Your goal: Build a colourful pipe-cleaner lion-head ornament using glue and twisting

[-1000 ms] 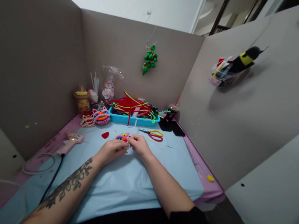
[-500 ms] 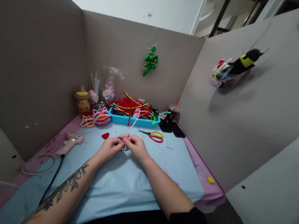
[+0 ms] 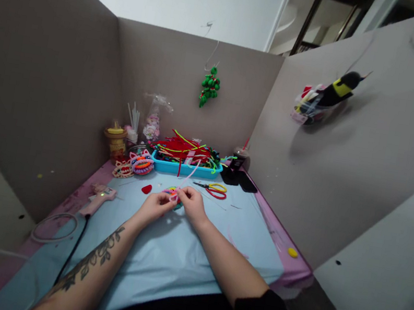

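Between my hands is a small multicoloured pipe-cleaner piece [image 3: 172,191], with pink, yellow, orange and teal showing. My left hand [image 3: 156,207] pinches its left and near side. With thumb and forefinger together, my right hand [image 3: 191,204] grips it from the right. A long pale pink pipe cleaner [image 3: 191,172] rises from the piece toward the tray, its lower end by my right fingertips. My fingers hide part of the work. Just left of it lies a flat red piece [image 3: 146,189]. Beyond my right hand are scissors [image 3: 214,190] with yellow and red handles.
A blue tray [image 3: 188,170] heaped with pipe cleaners stands at the back. Two fuzzy animal-face pieces [image 3: 141,163] sit to its left. A pink glue gun [image 3: 98,202] with a cable lies at left. A lidded drink cup [image 3: 239,158] stands back right. Grey panels [image 3: 159,62] enclose the table.
The pink strand at the front of the piece now forms a small loop near my left fingertips. The long pipe cleaner leans further right. Both hands stay almost in place; the view shifts slightly.
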`<control>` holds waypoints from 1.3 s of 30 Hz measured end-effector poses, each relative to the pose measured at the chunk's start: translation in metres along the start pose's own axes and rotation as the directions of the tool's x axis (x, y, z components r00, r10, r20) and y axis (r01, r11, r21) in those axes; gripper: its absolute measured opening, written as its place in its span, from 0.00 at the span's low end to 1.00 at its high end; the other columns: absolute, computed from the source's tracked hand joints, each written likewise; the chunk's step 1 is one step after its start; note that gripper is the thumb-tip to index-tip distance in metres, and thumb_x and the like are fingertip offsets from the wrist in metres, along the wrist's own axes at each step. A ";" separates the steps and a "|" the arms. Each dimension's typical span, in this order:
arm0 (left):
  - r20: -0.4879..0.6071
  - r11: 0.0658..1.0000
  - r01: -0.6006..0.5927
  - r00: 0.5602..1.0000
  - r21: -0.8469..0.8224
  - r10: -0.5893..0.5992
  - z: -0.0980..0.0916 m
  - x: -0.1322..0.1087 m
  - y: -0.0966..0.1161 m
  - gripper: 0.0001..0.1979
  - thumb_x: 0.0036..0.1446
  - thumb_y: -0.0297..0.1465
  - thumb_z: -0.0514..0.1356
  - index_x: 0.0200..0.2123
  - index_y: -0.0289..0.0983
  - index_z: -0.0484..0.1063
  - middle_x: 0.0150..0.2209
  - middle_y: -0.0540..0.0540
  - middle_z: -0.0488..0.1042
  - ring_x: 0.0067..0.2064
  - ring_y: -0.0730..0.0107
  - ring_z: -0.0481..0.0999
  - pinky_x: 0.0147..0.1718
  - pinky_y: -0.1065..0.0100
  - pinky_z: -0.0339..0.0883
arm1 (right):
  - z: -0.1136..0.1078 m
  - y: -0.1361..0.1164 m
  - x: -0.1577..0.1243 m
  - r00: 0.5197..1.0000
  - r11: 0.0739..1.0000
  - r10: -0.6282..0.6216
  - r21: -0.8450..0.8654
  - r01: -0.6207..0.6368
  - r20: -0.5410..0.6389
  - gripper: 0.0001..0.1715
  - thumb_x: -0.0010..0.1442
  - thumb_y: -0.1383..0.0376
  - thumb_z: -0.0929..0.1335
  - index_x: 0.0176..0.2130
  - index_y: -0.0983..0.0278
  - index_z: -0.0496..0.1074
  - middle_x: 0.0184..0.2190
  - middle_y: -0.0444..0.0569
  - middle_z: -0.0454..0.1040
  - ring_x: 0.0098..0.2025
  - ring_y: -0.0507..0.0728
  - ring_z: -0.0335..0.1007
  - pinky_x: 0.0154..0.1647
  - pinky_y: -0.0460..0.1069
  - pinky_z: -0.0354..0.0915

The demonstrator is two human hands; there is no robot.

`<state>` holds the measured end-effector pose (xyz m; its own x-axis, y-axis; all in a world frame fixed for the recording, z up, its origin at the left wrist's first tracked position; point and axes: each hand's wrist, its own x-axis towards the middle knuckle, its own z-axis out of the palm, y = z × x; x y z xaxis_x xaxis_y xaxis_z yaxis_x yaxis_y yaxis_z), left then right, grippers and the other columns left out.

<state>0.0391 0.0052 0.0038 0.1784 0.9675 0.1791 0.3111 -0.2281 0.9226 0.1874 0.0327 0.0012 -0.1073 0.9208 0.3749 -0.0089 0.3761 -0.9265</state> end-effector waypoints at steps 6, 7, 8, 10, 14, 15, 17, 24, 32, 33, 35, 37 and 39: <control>0.006 1.000 -0.011 1.000 -0.016 0.011 0.000 -0.003 0.008 0.22 0.48 0.47 0.60 0.22 0.32 0.70 0.16 0.52 0.64 0.17 0.79 0.58 0.16 0.74 0.47 | 0.005 -0.001 -0.002 0.999 0.999 0.023 -0.032 -0.024 -0.022 0.16 0.52 0.56 0.66 0.21 0.64 0.65 0.18 0.42 0.64 0.24 0.51 0.58 0.27 0.46 0.57; 0.005 1.000 -0.011 1.000 -0.013 0.011 0.000 -0.003 0.008 0.21 0.48 0.47 0.60 0.22 0.32 0.70 0.16 0.51 0.64 0.17 0.79 0.58 0.16 0.74 0.47 | 0.005 -0.001 -0.002 0.999 0.999 0.032 -0.029 -0.032 -0.019 0.16 0.52 0.56 0.66 0.21 0.64 0.65 0.18 0.41 0.64 0.23 0.50 0.57 0.27 0.46 0.57; 0.003 1.000 -0.009 1.000 -0.009 0.009 0.000 -0.003 0.008 0.21 0.48 0.47 0.60 0.22 0.32 0.70 0.16 0.51 0.65 0.17 0.79 0.58 0.16 0.74 0.47 | 0.005 0.000 -0.001 0.999 0.999 0.039 -0.022 -0.040 -0.016 0.16 0.52 0.56 0.66 0.21 0.64 0.65 0.18 0.41 0.64 0.23 0.50 0.57 0.27 0.46 0.57; 0.005 1.000 -0.005 1.000 -0.012 0.005 -0.001 -0.002 0.007 0.21 0.48 0.46 0.61 0.25 0.31 0.72 0.17 0.51 0.66 0.17 0.78 0.59 0.16 0.74 0.49 | 0.003 0.001 0.000 0.999 0.999 0.045 -0.009 -0.045 -0.015 0.16 0.52 0.55 0.66 0.22 0.64 0.66 0.19 0.42 0.65 0.24 0.51 0.58 0.27 0.46 0.58; -0.026 1.000 0.009 1.000 -0.025 -0.009 -0.005 -0.001 0.003 0.21 0.48 0.45 0.61 0.31 0.31 0.74 0.20 0.49 0.70 0.18 0.77 0.61 0.17 0.73 0.52 | 0.000 0.003 0.001 0.999 1.000 0.031 0.002 -0.031 -0.032 0.16 0.52 0.55 0.67 0.23 0.65 0.68 0.20 0.43 0.67 0.25 0.51 0.60 0.29 0.46 0.59; -0.043 1.000 0.019 0.999 -0.019 -0.020 -0.006 0.000 0.002 0.20 0.49 0.46 0.60 0.31 0.31 0.74 0.20 0.49 0.70 0.17 0.77 0.61 0.16 0.74 0.52 | -0.001 0.003 0.001 0.999 0.999 0.034 0.007 -0.033 -0.029 0.16 0.52 0.54 0.67 0.23 0.64 0.68 0.20 0.44 0.68 0.25 0.51 0.61 0.29 0.46 0.60; -0.075 0.999 0.036 0.997 -0.006 -0.037 -0.007 0.001 0.001 0.20 0.49 0.46 0.60 0.27 0.32 0.73 0.19 0.50 0.69 0.16 0.78 0.60 0.16 0.74 0.51 | 0.000 0.003 0.001 0.999 0.998 0.043 0.036 -0.043 -0.001 0.16 0.51 0.54 0.67 0.24 0.65 0.69 0.21 0.44 0.69 0.26 0.52 0.63 0.29 0.46 0.61; -0.051 1.000 -0.022 0.998 0.021 0.023 -0.006 0.000 0.003 0.19 0.51 0.45 0.58 0.24 0.33 0.72 0.18 0.51 0.68 0.17 0.77 0.60 0.17 0.73 0.51 | 0.003 0.000 -0.002 0.994 0.995 0.076 0.064 -0.082 0.084 0.17 0.49 0.54 0.69 0.22 0.65 0.70 0.20 0.45 0.70 0.24 0.52 0.64 0.29 0.47 0.61; -0.029 0.982 -0.129 0.991 0.138 0.134 -0.004 0.000 0.004 0.15 0.50 0.40 0.59 0.24 0.32 0.74 0.21 0.48 0.71 0.24 0.72 0.66 0.24 0.72 0.57 | 0.004 0.002 -0.001 0.994 0.996 0.084 0.016 -0.085 0.076 0.15 0.48 0.58 0.69 0.20 0.65 0.67 0.18 0.42 0.68 0.23 0.50 0.61 0.27 0.46 0.59; -0.032 0.984 -0.120 0.992 0.129 0.125 -0.004 0.000 0.003 0.16 0.50 0.40 0.59 0.24 0.32 0.74 0.21 0.48 0.71 0.24 0.72 0.66 0.24 0.72 0.57 | 0.003 0.003 -0.001 0.993 0.996 0.089 0.022 -0.091 0.082 0.15 0.48 0.58 0.69 0.20 0.65 0.68 0.18 0.43 0.68 0.23 0.50 0.61 0.27 0.46 0.59; -0.048 0.992 -0.080 0.995 0.098 0.086 -0.006 0.001 0.002 0.18 0.51 0.42 0.58 0.24 0.32 0.73 0.19 0.49 0.69 0.21 0.74 0.64 0.21 0.73 0.55 | 0.002 0.004 0.000 0.991 0.993 0.103 0.049 -0.108 0.091 0.15 0.49 0.56 0.68 0.22 0.66 0.70 0.18 0.42 0.67 0.23 0.50 0.61 0.26 0.45 0.58; -0.076 0.998 -0.025 0.997 0.050 0.029 -0.008 0.001 0.000 0.19 0.51 0.44 0.58 0.23 0.32 0.72 0.17 0.50 0.68 0.18 0.76 0.61 0.18 0.73 0.53 | 0.001 0.006 0.001 0.989 0.989 0.118 0.074 -0.125 0.095 0.16 0.50 0.55 0.68 0.25 0.66 0.72 0.17 0.42 0.66 0.23 0.50 0.60 0.25 0.45 0.57; -0.096 1.000 0.020 0.995 -0.006 -0.020 -0.009 0.002 -0.002 0.20 0.51 0.45 0.59 0.24 0.32 0.72 0.17 0.51 0.67 0.16 0.78 0.59 0.16 0.74 0.50 | 0.000 0.008 0.002 0.988 0.987 0.125 0.085 -0.133 0.092 0.16 0.49 0.55 0.69 0.26 0.67 0.72 0.17 0.42 0.65 0.23 0.50 0.60 0.25 0.45 0.57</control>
<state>0.0305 0.0082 0.0055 0.0812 0.9779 0.1924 0.3086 -0.2083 0.9281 0.1876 0.0377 -0.0057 -0.1983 0.9474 0.2511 -0.0794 0.2398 -0.9676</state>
